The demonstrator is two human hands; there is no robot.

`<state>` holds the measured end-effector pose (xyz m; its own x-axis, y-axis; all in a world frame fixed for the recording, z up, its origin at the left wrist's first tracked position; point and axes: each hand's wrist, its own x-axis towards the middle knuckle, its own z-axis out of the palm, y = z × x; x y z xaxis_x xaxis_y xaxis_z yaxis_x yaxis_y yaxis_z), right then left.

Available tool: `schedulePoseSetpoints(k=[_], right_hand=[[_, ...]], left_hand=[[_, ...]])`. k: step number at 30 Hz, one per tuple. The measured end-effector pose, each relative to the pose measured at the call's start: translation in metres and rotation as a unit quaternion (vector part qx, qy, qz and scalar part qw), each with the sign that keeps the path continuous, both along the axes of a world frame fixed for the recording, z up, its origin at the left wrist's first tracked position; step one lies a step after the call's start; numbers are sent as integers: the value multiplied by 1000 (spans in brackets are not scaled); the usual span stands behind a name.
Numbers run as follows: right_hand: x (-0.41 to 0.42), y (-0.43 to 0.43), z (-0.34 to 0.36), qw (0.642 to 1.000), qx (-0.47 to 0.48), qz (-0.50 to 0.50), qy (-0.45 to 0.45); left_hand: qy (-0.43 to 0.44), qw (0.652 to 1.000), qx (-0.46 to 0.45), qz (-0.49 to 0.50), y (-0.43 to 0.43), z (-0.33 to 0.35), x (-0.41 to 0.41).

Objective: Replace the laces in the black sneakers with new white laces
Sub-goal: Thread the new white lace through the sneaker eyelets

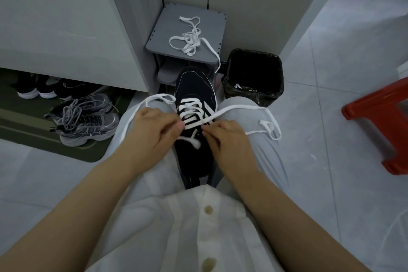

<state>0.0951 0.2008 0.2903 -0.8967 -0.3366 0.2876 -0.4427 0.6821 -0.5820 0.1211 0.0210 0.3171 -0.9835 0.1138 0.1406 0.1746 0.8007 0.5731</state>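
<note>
Items I count from my remote seat, near to far:

1. Black sneaker (195, 95): centre, between the person's knees, toe pointing far, white stripes on its right side.
2. White lace (191, 110): threaded in several bars across the sneaker's front. One free strand loops out left over the left knee; the other runs right over the right knee and ends in a small loop.
3. Left hand (154, 130): at the sneaker's left edge, fingers curled, thumb and fingertips pinching the white lace at its nearest bar.
4. Right hand (225, 137): at the sneaker's right edge, fingertips closed in a pinch on the same lace where the right strand leaves the shoe. A blurred bit of lace shows between the two hands; I cannot tell which hand has it.
5. Loose lace (187, 40): tangled on top of the grey rack (159, 33), far centre, one end hanging off its near edge.
6. Black bin (254, 73): just right of the rack.
7. Red stool (379, 121): far right.
8. Grey sneakers (88, 117): left, on a dark mat (44, 146).
</note>
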Motion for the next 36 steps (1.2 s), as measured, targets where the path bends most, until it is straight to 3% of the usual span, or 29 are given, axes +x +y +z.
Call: schedulePoseSetpoints(k=[3, 5, 8, 11, 15, 19, 21, 23, 24, 25, 27, 28, 29, 30, 31, 32, 33, 34, 36], right_hand=[[5, -2, -2, 1000, 15, -5, 2], [7, -2, -3, 1000, 27, -1, 12], [7, -1, -2, 999, 40, -6, 21], [9, 2, 1, 999, 12, -26, -18], [10, 3, 7, 994, -32, -32, -94], [3, 8, 9, 995, -61, -6, -74], [-5, 11, 11, 998, -53, 3, -44], [-21, 12, 10, 1000, 31, 2, 5], [-28, 11, 10, 997, 77, 7, 27], [-36, 10, 10, 994, 102, 24, 40], [-46, 11, 17, 993, 95, 71, 6], [-49, 14, 26, 993, 72, 85, -49], [-51, 17, 33, 986, 39, 94, -129], [-52, 21, 40, 975, -3, 96, -199], [-53, 24, 47, 968, -39, 92, -232], [-53, 27, 51, 965, -66, 85, -240], [-52, 29, 54, 961, -93, 78, -250], [-50, 29, 55, 952, -127, 76, -268], [-45, 27, 56, 927, -201, 74, -308]], left_hand=[[18, 977, -175, 118, -11, 6, -1], [17, 962, -197, 190, -10, 11, -1], [48, 979, -147, 135, 7, 11, -1], [15, 988, -145, 53, 35, 1, 3], [-3, 986, -154, 70, 47, -19, 3], [23, 987, -138, 72, 48, -18, 1], [5, 995, -81, 55, 42, -14, 2], [-30, 998, 39, 38, 35, -6, 7], [-67, 986, 145, 39, 32, 2, 9], [-122, 949, 289, 40, 29, 13, 11], [-166, 798, 578, 30, 17, 35, 14], [-152, 733, 663, 24, 9, 44, 15], [-138, 699, 701, 34, 2, 52, 16], [-137, 693, 705, 57, -6, 57, 14], [-146, 729, 662, 96, -12, 57, 11], [-151, 801, 566, 127, -15, 54, 9], [-147, 884, 422, 135, -14, 49, 6], [-139, 945, 274, 115, -10, 43, 4], [-118, 991, 35, 44, 0, 27, 5]])
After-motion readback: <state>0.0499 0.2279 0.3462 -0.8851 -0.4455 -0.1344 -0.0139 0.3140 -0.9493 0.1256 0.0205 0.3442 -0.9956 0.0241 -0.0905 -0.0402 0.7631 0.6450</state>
